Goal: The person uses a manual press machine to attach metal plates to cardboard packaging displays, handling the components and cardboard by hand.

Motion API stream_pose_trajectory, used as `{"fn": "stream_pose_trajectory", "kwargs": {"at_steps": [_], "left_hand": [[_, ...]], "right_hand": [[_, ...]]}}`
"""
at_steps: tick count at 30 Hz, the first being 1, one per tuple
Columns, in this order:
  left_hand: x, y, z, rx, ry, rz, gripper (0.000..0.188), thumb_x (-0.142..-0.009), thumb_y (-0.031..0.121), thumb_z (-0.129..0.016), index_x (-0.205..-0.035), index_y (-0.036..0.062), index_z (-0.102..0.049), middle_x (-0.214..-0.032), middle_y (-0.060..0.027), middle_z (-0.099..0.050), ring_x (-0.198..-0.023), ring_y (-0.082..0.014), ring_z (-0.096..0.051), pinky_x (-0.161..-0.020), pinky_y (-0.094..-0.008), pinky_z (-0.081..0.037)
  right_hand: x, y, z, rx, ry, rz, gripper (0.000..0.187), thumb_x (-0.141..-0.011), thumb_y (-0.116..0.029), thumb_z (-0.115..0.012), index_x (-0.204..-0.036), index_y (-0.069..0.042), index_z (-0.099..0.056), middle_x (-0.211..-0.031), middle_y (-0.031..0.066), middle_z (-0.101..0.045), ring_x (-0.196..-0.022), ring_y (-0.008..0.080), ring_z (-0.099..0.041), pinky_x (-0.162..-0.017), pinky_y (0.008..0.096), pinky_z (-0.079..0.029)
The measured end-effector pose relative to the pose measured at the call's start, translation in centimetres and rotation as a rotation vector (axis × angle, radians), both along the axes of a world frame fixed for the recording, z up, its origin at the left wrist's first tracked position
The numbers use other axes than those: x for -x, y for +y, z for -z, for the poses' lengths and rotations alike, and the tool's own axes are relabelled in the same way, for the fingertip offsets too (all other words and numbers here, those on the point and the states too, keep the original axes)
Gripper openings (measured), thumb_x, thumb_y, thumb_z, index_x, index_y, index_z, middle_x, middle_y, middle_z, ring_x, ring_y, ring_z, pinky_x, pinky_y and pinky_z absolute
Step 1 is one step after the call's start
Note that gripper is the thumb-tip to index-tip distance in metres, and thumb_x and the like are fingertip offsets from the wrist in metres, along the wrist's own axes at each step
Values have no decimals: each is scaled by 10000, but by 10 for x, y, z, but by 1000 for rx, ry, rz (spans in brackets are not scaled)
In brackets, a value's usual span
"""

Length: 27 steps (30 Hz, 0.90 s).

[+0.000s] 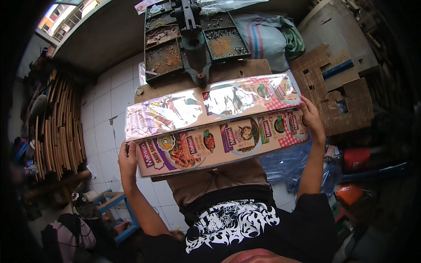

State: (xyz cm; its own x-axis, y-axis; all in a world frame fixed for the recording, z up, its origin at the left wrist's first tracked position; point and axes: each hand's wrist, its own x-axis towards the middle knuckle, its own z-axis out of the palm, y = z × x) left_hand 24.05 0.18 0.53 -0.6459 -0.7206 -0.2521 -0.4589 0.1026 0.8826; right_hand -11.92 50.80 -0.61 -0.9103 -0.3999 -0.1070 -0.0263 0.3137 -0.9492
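Note:
Two long, glossy printed panels with food pictures lie side by side across my lap and a brown board: a far panel [175,115] shining with glare and a near panel [210,149]. Whether they are one folded sheet or two pieces, I cannot tell. My left hand [128,163] grips the left end near the seam, thumb on top. At the right end, my right hand [312,119] holds the edge, its fingers curled over the seam. Just beyond the far panel stands a dark metal hand press [193,44], its lower post close to the panel's far edge.
Green divided trays [230,44] of small metal parts flank the press. A striped white sack [265,41] sits behind right, beside cut brown boards [351,109]. Stacked brown panels [59,127] lean at left. A blue wooden frame [118,201] stands lower left; clear plastic [285,168] lies at right.

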Motion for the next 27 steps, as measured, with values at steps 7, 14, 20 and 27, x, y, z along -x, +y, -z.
{"fn": "stream_pose_trajectory", "kwargs": {"at_steps": [7,14,20,27], "left_hand": [[6,33,-8,235,-71,69,530,-977,447,-522,-1265,2,-525,-1038,-247,-679,-960,-359,-669,-830,-410,-504],[3,48,-26,390,-281,73,512,-973,473,-498,-1186,11,-550,-918,-303,-675,-911,-492,-646,-768,-504,-510],[-10,58,-34,373,-306,47,566,-976,462,-509,-1259,-28,-517,-936,-294,-681,-923,-453,-670,-761,-470,-522],[-20,54,-24,349,-193,15,515,-977,396,-544,-1259,-36,-520,-944,-277,-690,-913,-377,-702,-755,-423,-530]], "right_hand": [[-17,16,11,45,-95,-10,480,-1019,-358,-524,-1336,1,-500,-1117,63,-633,-955,80,-583,-831,233,-480],[-18,15,9,75,-110,-50,386,-1015,-330,-538,-1204,5,-558,-1009,35,-648,-865,67,-598,-761,234,-501],[-30,13,4,65,-195,-29,397,-1004,-328,-561,-1201,17,-557,-1002,43,-656,-831,66,-619,-712,224,-516],[-30,1,4,105,-209,-34,399,-997,-320,-576,-1208,19,-555,-992,45,-658,-836,66,-620,-724,220,-517]]}}
